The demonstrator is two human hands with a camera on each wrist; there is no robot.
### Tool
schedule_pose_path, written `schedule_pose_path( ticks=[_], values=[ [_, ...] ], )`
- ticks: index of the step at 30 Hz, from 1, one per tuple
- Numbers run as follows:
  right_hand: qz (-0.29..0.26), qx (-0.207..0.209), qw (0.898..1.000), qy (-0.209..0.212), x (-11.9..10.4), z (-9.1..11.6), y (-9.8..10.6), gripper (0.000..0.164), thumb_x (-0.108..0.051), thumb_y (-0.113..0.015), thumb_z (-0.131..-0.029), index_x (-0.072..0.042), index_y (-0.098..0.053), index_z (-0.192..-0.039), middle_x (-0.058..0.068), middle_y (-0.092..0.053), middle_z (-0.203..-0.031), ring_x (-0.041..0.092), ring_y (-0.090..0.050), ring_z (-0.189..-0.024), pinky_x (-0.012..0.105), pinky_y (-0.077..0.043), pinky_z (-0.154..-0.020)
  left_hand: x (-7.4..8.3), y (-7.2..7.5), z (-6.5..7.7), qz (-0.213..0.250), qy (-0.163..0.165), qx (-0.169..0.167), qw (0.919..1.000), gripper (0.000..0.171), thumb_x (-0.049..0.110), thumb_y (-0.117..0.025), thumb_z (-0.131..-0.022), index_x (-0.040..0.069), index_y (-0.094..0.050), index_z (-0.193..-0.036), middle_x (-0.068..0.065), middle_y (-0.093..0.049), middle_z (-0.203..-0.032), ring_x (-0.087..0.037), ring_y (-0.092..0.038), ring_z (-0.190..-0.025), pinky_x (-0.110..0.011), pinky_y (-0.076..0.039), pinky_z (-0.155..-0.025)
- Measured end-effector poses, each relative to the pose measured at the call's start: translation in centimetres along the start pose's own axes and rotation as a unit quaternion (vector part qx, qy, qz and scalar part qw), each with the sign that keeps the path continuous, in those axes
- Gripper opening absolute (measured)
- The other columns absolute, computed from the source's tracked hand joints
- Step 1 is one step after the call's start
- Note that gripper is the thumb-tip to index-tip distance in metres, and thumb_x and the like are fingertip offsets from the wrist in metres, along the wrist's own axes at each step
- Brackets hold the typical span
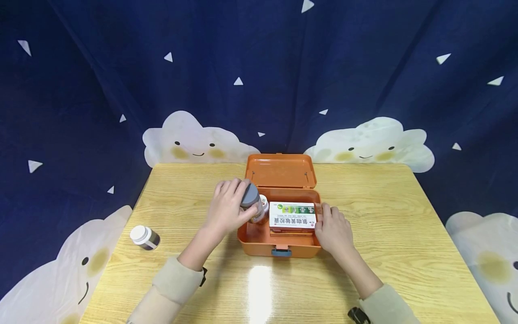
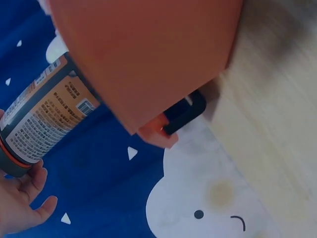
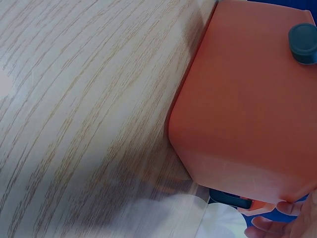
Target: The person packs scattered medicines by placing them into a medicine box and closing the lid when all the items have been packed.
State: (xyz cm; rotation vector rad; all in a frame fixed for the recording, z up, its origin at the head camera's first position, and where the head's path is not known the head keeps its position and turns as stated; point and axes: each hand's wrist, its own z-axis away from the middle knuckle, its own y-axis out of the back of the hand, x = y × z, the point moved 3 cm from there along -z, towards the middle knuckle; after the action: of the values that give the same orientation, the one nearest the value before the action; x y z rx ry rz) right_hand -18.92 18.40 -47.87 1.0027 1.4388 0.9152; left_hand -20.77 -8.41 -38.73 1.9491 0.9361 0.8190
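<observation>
Seen from the head, an open orange plastic box (image 1: 259,250) sits on a pale wood-grain table (image 1: 388,207), its lid (image 1: 280,171) tipped back at twelve o'clock and a blue-grey latch (image 1: 281,253) at six. At the box's ten o'clock, the left hand (image 1: 229,208) has its fingers curled round a cylindrical jar with a round grey lid (image 1: 251,196); the jar (its label is orange and grey in the left wrist view) is at the box's left side. Just beside it stands a small white bottle (image 1: 265,205) inside the box. A white rectangular carton with a green strip (image 1: 292,217) lies toward three o'clock in there, on top of other packaging. The right hand (image 1: 334,230) touches the right rim with bent fingers; whether it grips, I cannot tell. Well apart, at nine o'clock, is a dark bottle with a white cap (image 1: 145,237).
</observation>
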Motion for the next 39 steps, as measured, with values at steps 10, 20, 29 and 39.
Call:
schedule_pose_path(
  ticks=[10, 20, 29, 39],
  values=[
    [-0.002, 0.001, 1.000, 0.002, -0.2, 0.0, 0.2, 0.044, -0.016, -0.048, -0.085, 0.002, -0.041, -0.125, 0.025, -0.050, -0.105, 0.041, -0.050, -0.094, 0.053, -0.039, -0.075, 0.8, -1.7, 1.3, -0.002, -0.030, -0.055, 0.9981, 0.060, 0.045, -0.056, -0.075, 0.009, -0.051, -0.123, -0.008, -0.053, -0.107, -0.027, -0.050, -0.099, -0.044, -0.031, -0.098],
    [-0.002, 0.000, 1.000, 0.000, -0.1, 0.0, 0.1, 0.045, -0.016, -0.048, -0.084, 0.002, -0.040, -0.125, 0.025, -0.050, -0.105, 0.041, -0.050, -0.094, 0.053, -0.039, -0.074, 0.7, -3.5, 1.8, -0.013, -0.068, -0.077, 0.9946, 0.055, 0.048, -0.053, -0.078, 0.012, -0.053, -0.120, -0.005, -0.053, -0.103, -0.022, -0.049, -0.095, -0.042, -0.032, -0.096],
    [-0.001, -0.002, 1.000, 0.000, -0.1, 0.0, 0.2, 0.046, -0.015, -0.050, -0.083, 0.002, -0.041, -0.125, 0.024, -0.050, -0.105, 0.041, -0.050, -0.094, 0.053, -0.039, -0.075, 0.3, -4.5, 1.9, -0.018, -0.118, -0.114, 0.9862, 0.055, 0.048, -0.056, -0.079, 0.012, -0.052, -0.121, -0.004, -0.053, -0.104, -0.021, -0.049, -0.094, -0.044, -0.032, -0.096],
    [-0.002, 0.000, 1.000, 0.000, -0.1, 0.0, 0.2, 0.047, -0.015, -0.050, -0.082, 0.002, -0.040, -0.125, 0.024, -0.050, -0.105, 0.040, -0.050, -0.094, 0.053, -0.039, -0.075, -0.1, -5.5, 1.9, -0.024, -0.154, -0.157, 0.9753, 0.055, 0.045, -0.057, -0.079, 0.012, -0.052, -0.123, -0.004, -0.054, -0.110, -0.021, -0.050, -0.098, -0.044, -0.033, -0.096]
  ],
)
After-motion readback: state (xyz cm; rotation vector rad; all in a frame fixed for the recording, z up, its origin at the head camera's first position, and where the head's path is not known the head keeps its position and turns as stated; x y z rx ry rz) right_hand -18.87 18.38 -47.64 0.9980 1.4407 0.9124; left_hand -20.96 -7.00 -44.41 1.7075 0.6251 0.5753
